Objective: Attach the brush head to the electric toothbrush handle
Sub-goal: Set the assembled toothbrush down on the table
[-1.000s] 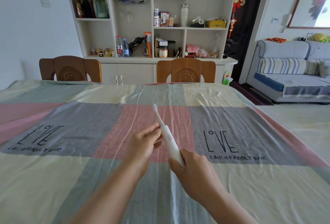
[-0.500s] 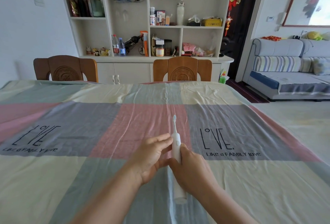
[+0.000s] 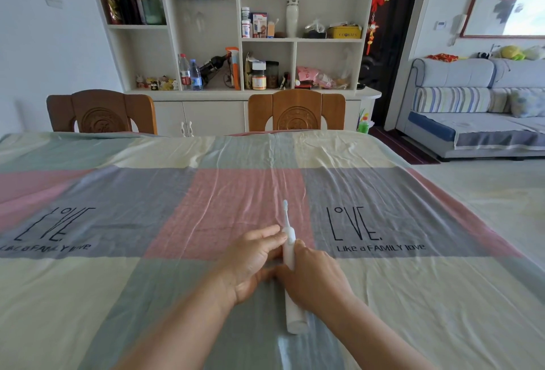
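- Nearest the person, the butt of the electric toothbrush handle (image 3: 293, 315) pokes out below the right hand (image 3: 314, 276), whose fingers are wrapped around its middle.
- Just beyond, the left hand (image 3: 253, 256) is loosely curled, its fingertips (image 3: 278, 236) touching the handle's neck; a grip cannot be told.
- Beyond both hands, the brush head (image 3: 285, 216) appears seated, long axis pointing away over the checked tablecloth (image 3: 118, 192).

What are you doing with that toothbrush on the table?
A person is putting together a white electric toothbrush over a table covered with a checked cloth. The right hand is wrapped around the handle, and the left hand touches it with its fingertips just below the brush head. The brush head already sits on top of the handle, pointing away toward the chairs. The handle's bottom end is low, near the cloth.
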The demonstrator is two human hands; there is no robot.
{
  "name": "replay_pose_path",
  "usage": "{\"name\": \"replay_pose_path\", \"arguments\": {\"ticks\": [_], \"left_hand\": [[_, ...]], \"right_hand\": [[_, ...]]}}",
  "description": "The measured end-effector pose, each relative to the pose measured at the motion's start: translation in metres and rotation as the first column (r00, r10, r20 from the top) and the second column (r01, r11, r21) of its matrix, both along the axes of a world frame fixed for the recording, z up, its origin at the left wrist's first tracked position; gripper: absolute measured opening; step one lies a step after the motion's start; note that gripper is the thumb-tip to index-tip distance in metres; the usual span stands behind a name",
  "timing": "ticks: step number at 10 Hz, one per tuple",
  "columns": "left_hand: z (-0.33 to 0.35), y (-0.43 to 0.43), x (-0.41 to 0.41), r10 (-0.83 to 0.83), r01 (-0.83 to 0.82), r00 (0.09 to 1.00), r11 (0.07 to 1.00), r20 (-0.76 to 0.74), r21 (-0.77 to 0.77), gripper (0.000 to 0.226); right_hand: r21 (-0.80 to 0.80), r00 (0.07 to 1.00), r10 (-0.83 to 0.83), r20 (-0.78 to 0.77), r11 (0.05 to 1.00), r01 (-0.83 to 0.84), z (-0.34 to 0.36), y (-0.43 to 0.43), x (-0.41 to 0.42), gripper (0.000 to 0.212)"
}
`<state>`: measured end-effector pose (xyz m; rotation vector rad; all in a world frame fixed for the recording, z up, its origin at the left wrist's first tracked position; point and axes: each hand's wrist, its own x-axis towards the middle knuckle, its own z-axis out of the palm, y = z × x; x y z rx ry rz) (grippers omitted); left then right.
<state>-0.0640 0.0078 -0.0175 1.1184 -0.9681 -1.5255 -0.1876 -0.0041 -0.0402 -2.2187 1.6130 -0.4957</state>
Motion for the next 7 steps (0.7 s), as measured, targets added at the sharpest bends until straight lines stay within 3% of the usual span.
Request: {"name": "replay_pose_path", "arguments": {"ticks": [1, 5, 6, 7], "left_hand": [[-0.002, 0.0, 0.001, -0.02, 0.019, 1.0, 1.0, 0.016, 0.014, 0.027], [-0.005, -0.002, 0.004, -0.072, 0.072, 0.995, 0.997, 0.063, -0.001, 0.042], [-0.002, 0.0, 0.004, -0.058, 0.057, 0.994, 0.998, 0.098, 0.013, 0.035], [0.005, 0.001, 0.005, 0.015, -0.016, 0.996, 1.0, 0.091, 0.013, 0.014]], "right_hand": [[0.0, 0.999, -0.002, -0.038, 1.0, 0.002, -0.001, 0.0, 0.001, 0.036], [0.074, 1.0, -0.024, -0.009, 0.997, 0.024, 0.003, -0.001, -0.006, 0.039], [-0.021, 0.999, -0.013, 0.032, 1.0, 0.013, 0.007, -0.002, -0.014, 0.042], [-0.074, 0.965, -0.01, 0.262, 0.997, 0.031, 0.024, -0.007, -0.024, 0.035]]}}
